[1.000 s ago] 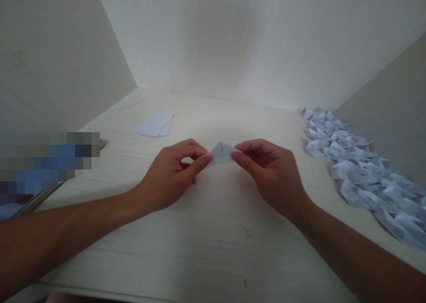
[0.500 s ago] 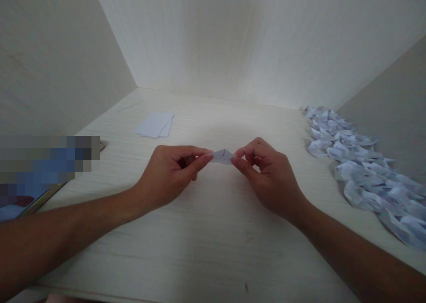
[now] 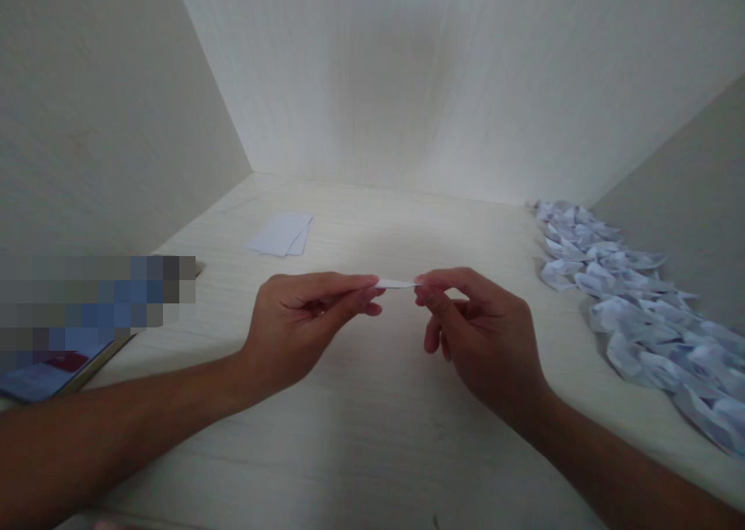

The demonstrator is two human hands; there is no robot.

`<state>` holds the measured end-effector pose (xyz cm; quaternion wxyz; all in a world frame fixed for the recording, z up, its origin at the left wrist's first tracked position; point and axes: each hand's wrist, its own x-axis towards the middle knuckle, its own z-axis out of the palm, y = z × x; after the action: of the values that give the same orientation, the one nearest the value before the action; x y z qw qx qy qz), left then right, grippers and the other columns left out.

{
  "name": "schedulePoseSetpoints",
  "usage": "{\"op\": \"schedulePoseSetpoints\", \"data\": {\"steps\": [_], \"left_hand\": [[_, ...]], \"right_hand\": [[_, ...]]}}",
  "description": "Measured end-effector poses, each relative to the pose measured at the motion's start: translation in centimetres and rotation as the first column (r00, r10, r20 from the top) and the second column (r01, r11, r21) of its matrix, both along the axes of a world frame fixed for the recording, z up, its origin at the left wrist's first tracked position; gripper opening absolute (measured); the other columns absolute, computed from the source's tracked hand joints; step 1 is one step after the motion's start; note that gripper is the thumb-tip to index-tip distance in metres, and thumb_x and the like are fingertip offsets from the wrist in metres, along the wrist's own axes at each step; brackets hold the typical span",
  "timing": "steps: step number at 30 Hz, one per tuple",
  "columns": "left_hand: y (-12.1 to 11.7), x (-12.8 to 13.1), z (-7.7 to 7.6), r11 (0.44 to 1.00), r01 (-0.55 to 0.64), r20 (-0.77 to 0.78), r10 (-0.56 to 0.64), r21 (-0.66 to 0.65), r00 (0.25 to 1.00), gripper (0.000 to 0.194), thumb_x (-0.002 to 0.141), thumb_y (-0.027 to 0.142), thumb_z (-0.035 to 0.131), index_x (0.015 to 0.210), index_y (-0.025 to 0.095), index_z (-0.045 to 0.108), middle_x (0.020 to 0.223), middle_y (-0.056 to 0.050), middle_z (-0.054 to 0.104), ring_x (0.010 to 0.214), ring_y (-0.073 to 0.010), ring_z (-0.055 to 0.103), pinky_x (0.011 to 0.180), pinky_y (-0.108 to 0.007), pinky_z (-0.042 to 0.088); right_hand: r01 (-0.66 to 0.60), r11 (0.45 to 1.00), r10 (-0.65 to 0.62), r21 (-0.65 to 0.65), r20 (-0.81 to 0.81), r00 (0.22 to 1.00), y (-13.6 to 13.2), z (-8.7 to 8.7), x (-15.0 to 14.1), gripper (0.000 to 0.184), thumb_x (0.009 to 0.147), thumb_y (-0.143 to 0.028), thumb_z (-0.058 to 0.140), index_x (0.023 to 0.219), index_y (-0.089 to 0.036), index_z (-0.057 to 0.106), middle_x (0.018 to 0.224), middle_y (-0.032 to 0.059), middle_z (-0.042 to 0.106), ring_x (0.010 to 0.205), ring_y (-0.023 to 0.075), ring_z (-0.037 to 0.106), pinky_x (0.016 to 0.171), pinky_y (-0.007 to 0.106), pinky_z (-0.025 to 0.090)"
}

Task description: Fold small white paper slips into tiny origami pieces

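Between my two hands a small folded piece of white paper (image 3: 397, 284) is held above the table, seen nearly edge-on as a thin strip. My left hand (image 3: 306, 320) pinches its left end between thumb and forefinger. At the right end, the thumb and forefinger of my right hand (image 3: 480, 328) grip it, while the other fingers curl below. The fingertips cover both ends of the paper, and its folds cannot be made out at this angle.
A few flat white paper sheets (image 3: 282, 235) lie at the back left. Along the right side runs a long heap of folded white paper pieces (image 3: 640, 305). A tablet-like device (image 3: 87, 351), partly pixelated, lies at left. Pale walls enclose the table (image 3: 372, 452).
The folded paper has tilted from showing a triangular face to nearly edge-on. My right hand's lower fingers have dropped below it. The whole view has shifted slightly.
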<state>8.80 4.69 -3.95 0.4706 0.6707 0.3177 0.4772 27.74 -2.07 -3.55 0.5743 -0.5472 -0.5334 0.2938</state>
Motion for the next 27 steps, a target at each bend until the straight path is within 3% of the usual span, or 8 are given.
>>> {"op": "schedulePoseSetpoints", "data": {"steps": [2, 5, 9, 12, 15, 19, 23, 27], "left_hand": [[0.0, -0.2, -0.1, 1.000, -0.003, -0.024, 0.003, 0.028, 1.000, 0.011, 0.085, 0.020, 0.081, 0.093, 0.027, 0.085, 0.080, 0.000, 0.083, 0.071, -0.0181, 0.081, 0.068, -0.026, 0.067], [0.0, -0.5, -0.2, 0.997, -0.008, -0.049, 0.011, 0.074, 0.999, 0.009, 0.088, 0.023, 0.080, 0.095, 0.028, 0.085, 0.082, 0.000, 0.084, 0.074, -0.0175, 0.081, 0.069, -0.025, 0.065], [0.1, -0.7, 0.0, 0.973, -0.065, -0.057, 0.079, 0.222, 0.995, 0.010, 0.084, 0.021, 0.083, 0.089, 0.028, 0.085, 0.079, 0.000, 0.083, 0.066, -0.0144, 0.075, 0.059, -0.022, 0.058], [0.2, -0.7, 0.3, 0.943, -0.062, -0.076, 0.092, 0.325, 0.993, 0.010, 0.082, 0.021, 0.084, 0.087, 0.030, 0.085, 0.079, 0.000, 0.082, 0.062, -0.0128, 0.070, 0.054, -0.022, 0.052], [0.5, -0.8, 0.4, 0.939, -0.036, -0.108, 0.078, 0.342, 0.991, 0.008, 0.083, 0.025, 0.083, 0.087, 0.032, 0.086, 0.082, -0.001, 0.082, 0.063, -0.0141, 0.069, 0.053, -0.023, 0.051], [1.0, -0.8, 0.3, 0.935, -0.007, -0.112, 0.050, 0.354, 0.992, 0.014, 0.081, 0.022, 0.085, 0.089, 0.033, 0.086, 0.082, -0.001, 0.081, 0.063, -0.0130, 0.067, 0.054, -0.022, 0.050], [1.3, -0.6, 0.3, 0.964, 0.042, -0.144, -0.003, 0.264, 0.990, 0.017, 0.078, 0.019, 0.086, 0.089, 0.032, 0.087, 0.082, -0.001, 0.080, 0.061, -0.0119, 0.065, 0.052, -0.020, 0.051], [1.4, -0.3, -0.1, 0.997, 0.079, -0.112, -0.077, 0.019, 0.991, 0.016, 0.076, 0.018, 0.086, 0.086, 0.030, 0.086, 0.086, -0.001, 0.081, 0.072, -0.0148, 0.072, 0.062, -0.022, 0.059]], "right_hand": [[0.006, 0.999, -0.009, -0.031, -0.086, 0.996, -0.1, 0.2, -0.2, 0.012, 0.091, -0.033, 0.077, 0.089, -0.022, 0.078, 0.074, -0.0010, 0.076, 0.034, 0.0067, 0.056, 0.028, 0.019, 0.037], [-0.011, 0.999, 0.004, -0.039, -0.178, 0.984, -0.2, 0.6, -0.3, 0.010, 0.088, -0.032, 0.081, 0.087, -0.022, 0.079, 0.073, -0.0005, 0.078, 0.033, 0.0074, 0.058, 0.030, 0.018, 0.042], [-0.165, 0.986, 0.150, -0.025, -0.296, 0.943, 0.0, 0.6, 0.0, 0.010, 0.084, -0.031, 0.084, 0.086, -0.022, 0.080, 0.061, 0.0005, 0.075, 0.046, 0.0143, 0.069, 0.038, 0.020, 0.051], [-0.221, 0.975, 0.195, -0.023, -0.390, 0.900, 0.4, 0.2, 0.4, 0.012, 0.081, -0.032, 0.087, 0.086, -0.023, 0.082, 0.070, 0.0037, 0.079, 0.059, 0.0171, 0.074, 0.043, 0.023, 0.055], [-0.253, 0.966, 0.198, -0.050, -0.484, 0.853, 0.8, 0.0, 0.8, 0.013, 0.077, -0.032, 0.090, 0.084, -0.024, 0.083, 0.079, 0.0030, 0.080, 0.068, 0.0164, 0.075, 0.051, 0.024, 0.059], [-0.272, 0.956, 0.168, -0.110, -0.556, 0.814, 1.1, 0.1, 1.1, 0.016, 0.073, -0.029, 0.093, 0.083, -0.023, 0.082, 0.078, 0.0004, 0.079, 0.063, 0.0117, 0.071, 0.062, 0.025, 0.061], [-0.212, 0.956, 0.055, -0.203, -0.586, 0.808, 1.2, 0.1, 1.1, 0.036, 0.066, -0.027, 0.096, 0.097, -0.021, 0.078, 0.073, -0.0021, 0.077, 0.062, 0.0119, 0.070, 0.067, 0.028, 0.061], [-0.178, 0.949, 0.000, -0.260, -0.563, 0.826, 1.3, -0.2, 1.1, 0.042, 0.060, -0.028, 0.098, 0.095, -0.019, 0.077, 0.074, -0.0007, 0.078, 0.065, 0.0130, 0.070, 0.071, 0.030, 0.060]]}}
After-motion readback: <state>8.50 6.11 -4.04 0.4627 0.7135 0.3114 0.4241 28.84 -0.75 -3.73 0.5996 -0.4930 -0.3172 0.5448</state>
